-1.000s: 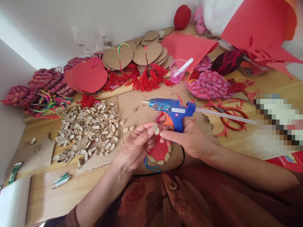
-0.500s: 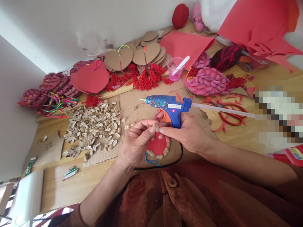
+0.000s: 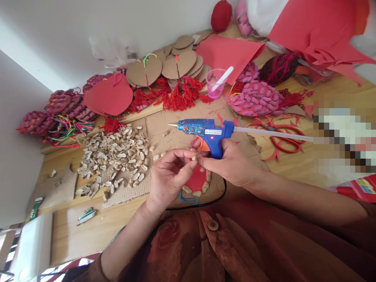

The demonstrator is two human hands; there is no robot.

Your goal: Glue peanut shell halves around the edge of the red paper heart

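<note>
My right hand (image 3: 232, 164) grips a blue hot glue gun (image 3: 205, 130) by its handle, nozzle pointing left, a clear glue stick jutting out to the right. Its forefinger meets the fingertips of my left hand (image 3: 170, 176), and between them sits a small pale peanut shell (image 3: 194, 157). Just under both hands lies a red heart-shaped piece (image 3: 196, 181) with shells stuck along its lower edge and a blue loop of cord.
A pile of loose peanut shells (image 3: 117, 158) lies on cardboard at left. Behind it are red and cardboard hearts (image 3: 108, 96), red tassels, finished pink shell hearts (image 3: 255, 100), a pink cup (image 3: 216, 82), red scissors (image 3: 286, 141) and red paper sheets.
Both hands and the glue gun have shifted slightly left and farther from me. The shell between the fingertips has turned and shows less.
</note>
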